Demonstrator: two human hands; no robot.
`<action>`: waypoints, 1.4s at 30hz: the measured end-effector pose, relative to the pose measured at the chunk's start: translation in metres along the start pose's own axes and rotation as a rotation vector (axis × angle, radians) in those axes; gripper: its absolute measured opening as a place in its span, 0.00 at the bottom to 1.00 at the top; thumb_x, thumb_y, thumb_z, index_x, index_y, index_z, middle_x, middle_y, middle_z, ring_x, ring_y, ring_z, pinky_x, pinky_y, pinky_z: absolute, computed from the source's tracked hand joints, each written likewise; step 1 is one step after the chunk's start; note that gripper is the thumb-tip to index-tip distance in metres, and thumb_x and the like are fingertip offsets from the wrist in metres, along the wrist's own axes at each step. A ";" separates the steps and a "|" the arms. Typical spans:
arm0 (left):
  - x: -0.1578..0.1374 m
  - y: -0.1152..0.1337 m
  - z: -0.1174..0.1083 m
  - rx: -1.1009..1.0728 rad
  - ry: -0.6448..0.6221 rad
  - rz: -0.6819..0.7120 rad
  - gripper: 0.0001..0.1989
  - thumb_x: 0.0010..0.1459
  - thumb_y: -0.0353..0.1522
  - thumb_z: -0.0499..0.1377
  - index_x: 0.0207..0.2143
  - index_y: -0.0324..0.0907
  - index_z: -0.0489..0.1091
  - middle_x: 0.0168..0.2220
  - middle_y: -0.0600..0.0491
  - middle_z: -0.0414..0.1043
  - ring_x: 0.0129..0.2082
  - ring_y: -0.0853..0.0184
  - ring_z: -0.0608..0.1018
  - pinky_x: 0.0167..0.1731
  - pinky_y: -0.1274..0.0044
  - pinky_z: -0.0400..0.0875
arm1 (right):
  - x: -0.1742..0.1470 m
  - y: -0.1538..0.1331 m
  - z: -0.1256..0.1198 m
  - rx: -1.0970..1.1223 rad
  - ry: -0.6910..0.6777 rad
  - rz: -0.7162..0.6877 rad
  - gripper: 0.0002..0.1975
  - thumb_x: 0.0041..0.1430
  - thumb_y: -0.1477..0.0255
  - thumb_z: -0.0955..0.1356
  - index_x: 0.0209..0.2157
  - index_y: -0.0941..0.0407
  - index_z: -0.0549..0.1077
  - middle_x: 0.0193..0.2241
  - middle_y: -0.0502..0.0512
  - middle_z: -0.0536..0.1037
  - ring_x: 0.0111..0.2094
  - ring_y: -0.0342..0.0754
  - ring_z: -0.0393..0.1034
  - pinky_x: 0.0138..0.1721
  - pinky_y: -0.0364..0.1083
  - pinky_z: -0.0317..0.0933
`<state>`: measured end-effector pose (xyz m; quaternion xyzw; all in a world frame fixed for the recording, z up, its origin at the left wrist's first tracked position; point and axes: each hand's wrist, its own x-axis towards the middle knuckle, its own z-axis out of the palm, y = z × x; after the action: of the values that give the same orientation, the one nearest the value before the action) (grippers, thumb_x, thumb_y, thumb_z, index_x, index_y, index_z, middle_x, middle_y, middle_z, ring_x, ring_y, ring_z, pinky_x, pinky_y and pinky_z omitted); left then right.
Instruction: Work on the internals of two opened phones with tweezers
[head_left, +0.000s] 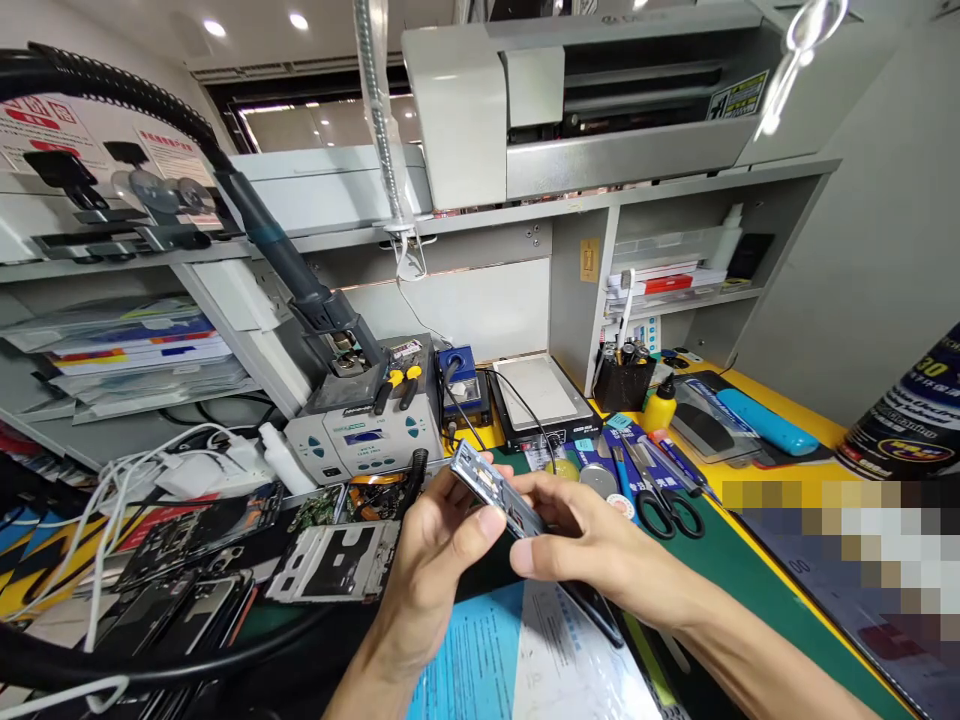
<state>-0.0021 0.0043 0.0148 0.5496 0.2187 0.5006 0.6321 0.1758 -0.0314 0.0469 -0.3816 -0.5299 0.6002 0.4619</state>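
Note:
Above the bench I hold a slim mobile phone (491,482), tilted, with metal parts showing along its near face. My left hand (442,540) is closed around its left end, thumb pressed on the face. On the other end my right hand (581,525) grips with thumb and fingers, hiding much of that half. A dark, glossy edge (600,615) shows under my right wrist; I cannot tell whether it belongs to the phone. Below the hands lies a blue and white printed sheet (487,645) on the green mat (712,600).
Scissors (670,512), a yellow bottle (660,408) and a flat heating plate (540,395) are beyond my hands. A soldering station (367,440) stands behind, left. Phone parts (337,560) and white cables (105,540) crowd the left. A dark spray can (911,410) is at right.

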 end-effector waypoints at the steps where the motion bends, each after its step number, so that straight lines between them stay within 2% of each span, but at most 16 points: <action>1: 0.000 0.001 0.001 0.005 -0.002 0.010 0.21 0.53 0.39 0.67 0.50 0.49 0.73 0.47 0.50 0.76 0.49 0.52 0.75 0.51 0.62 0.67 | 0.000 0.000 0.000 0.014 -0.002 -0.007 0.15 0.47 0.68 0.78 0.37 0.54 0.77 0.36 0.54 0.77 0.45 0.59 0.71 0.57 0.57 0.58; 4: -0.001 0.003 0.004 0.014 -0.010 0.032 0.22 0.53 0.40 0.66 0.51 0.48 0.73 0.46 0.49 0.76 0.47 0.52 0.75 0.50 0.62 0.68 | -0.002 -0.002 -0.001 0.032 -0.023 -0.005 0.16 0.47 0.70 0.78 0.38 0.53 0.76 0.36 0.52 0.76 0.42 0.55 0.71 0.56 0.55 0.58; 8: -0.002 0.003 0.004 0.024 -0.018 0.041 0.22 0.54 0.42 0.65 0.51 0.47 0.72 0.44 0.49 0.76 0.45 0.53 0.76 0.49 0.62 0.68 | -0.004 -0.003 -0.002 0.032 -0.063 0.032 0.20 0.48 0.68 0.79 0.43 0.53 0.75 0.37 0.52 0.75 0.40 0.53 0.70 0.55 0.53 0.59; 12: -0.003 0.002 0.003 0.031 -0.021 0.042 0.23 0.54 0.41 0.65 0.52 0.48 0.71 0.45 0.49 0.75 0.45 0.53 0.75 0.48 0.61 0.69 | -0.003 -0.002 -0.001 0.027 -0.059 -0.005 0.19 0.46 0.68 0.80 0.40 0.53 0.75 0.35 0.52 0.75 0.40 0.54 0.70 0.56 0.54 0.59; 15: -0.004 0.000 0.003 0.034 -0.005 0.050 0.23 0.54 0.42 0.65 0.52 0.49 0.71 0.46 0.49 0.75 0.45 0.52 0.75 0.49 0.61 0.68 | -0.002 -0.003 0.000 0.040 -0.056 -0.020 0.19 0.45 0.69 0.80 0.39 0.53 0.76 0.35 0.51 0.75 0.41 0.54 0.70 0.57 0.53 0.58; 20: -0.006 -0.003 0.002 0.028 0.014 0.048 0.24 0.54 0.42 0.64 0.53 0.48 0.70 0.47 0.48 0.75 0.46 0.51 0.75 0.50 0.61 0.67 | -0.004 -0.006 -0.002 -0.007 -0.069 -0.003 0.22 0.47 0.67 0.80 0.44 0.54 0.76 0.39 0.54 0.76 0.43 0.56 0.70 0.56 0.54 0.60; 26: -0.004 -0.001 0.005 0.048 0.021 0.061 0.23 0.53 0.42 0.66 0.51 0.49 0.72 0.46 0.50 0.75 0.46 0.53 0.75 0.50 0.62 0.67 | -0.003 -0.004 -0.001 0.019 -0.077 -0.029 0.18 0.46 0.69 0.79 0.40 0.53 0.76 0.36 0.52 0.75 0.44 0.55 0.70 0.58 0.54 0.57; 31: -0.004 0.002 0.009 0.062 0.041 0.065 0.24 0.52 0.43 0.66 0.50 0.49 0.72 0.45 0.50 0.76 0.45 0.51 0.76 0.49 0.60 0.67 | -0.004 -0.008 0.000 -0.005 -0.073 0.002 0.22 0.46 0.70 0.80 0.44 0.54 0.75 0.39 0.54 0.76 0.46 0.56 0.71 0.56 0.54 0.59; 36: -0.004 0.003 0.008 0.072 0.047 0.069 0.23 0.52 0.42 0.66 0.51 0.49 0.72 0.46 0.50 0.77 0.47 0.50 0.76 0.51 0.58 0.66 | -0.004 -0.010 0.000 0.019 -0.060 -0.012 0.17 0.44 0.73 0.79 0.39 0.53 0.77 0.36 0.52 0.77 0.51 0.59 0.70 0.57 0.54 0.59; 42: -0.005 -0.001 0.006 0.044 0.023 0.060 0.24 0.53 0.41 0.67 0.52 0.49 0.72 0.50 0.50 0.76 0.51 0.47 0.75 0.54 0.57 0.66 | -0.003 -0.005 -0.006 -0.058 -0.092 -0.023 0.26 0.47 0.71 0.78 0.50 0.53 0.76 0.41 0.54 0.78 0.54 0.59 0.69 0.57 0.53 0.60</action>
<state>0.0009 -0.0026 0.0144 0.5640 0.2205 0.5207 0.6018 0.1832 -0.0326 0.0510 -0.3606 -0.5722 0.5961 0.4326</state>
